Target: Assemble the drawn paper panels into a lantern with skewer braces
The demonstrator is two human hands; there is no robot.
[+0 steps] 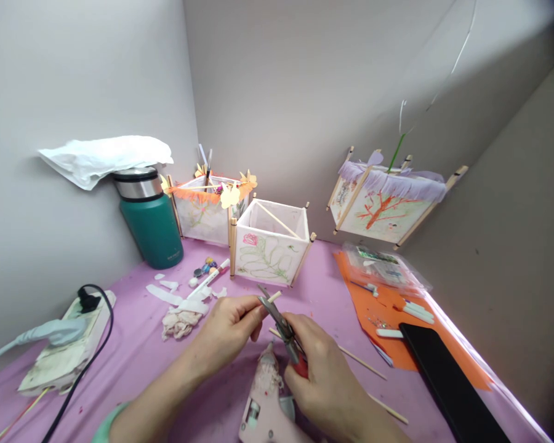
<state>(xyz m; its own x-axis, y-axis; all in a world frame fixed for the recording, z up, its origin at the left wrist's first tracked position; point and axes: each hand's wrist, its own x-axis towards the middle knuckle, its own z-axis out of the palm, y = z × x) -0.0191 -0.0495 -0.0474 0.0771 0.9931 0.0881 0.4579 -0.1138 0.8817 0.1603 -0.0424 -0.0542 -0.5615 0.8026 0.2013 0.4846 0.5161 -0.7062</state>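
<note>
Far left, 1 paper box (203, 224) already wears orange fringe (196, 195). The near left hand (228, 329) pinches a wooden stick (275, 297), seemingly not yet severed. The middle box (268, 261) lacks fringe, so looks unfinished. The right hand (321, 363) grips scissors (285, 330) at the stick. A fringed box (383, 212) hangs far right. Purple, cluttered surface (133, 332); grey walls (277, 92).

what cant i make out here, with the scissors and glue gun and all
All in the head view:
- Stick: its near end, hidden by the left hand.
- Scissors: most of the handles, covered by the right hand.
- Glue gun: cut off by the bottom edge.
- Green bottle: lettering too small to read.
</note>
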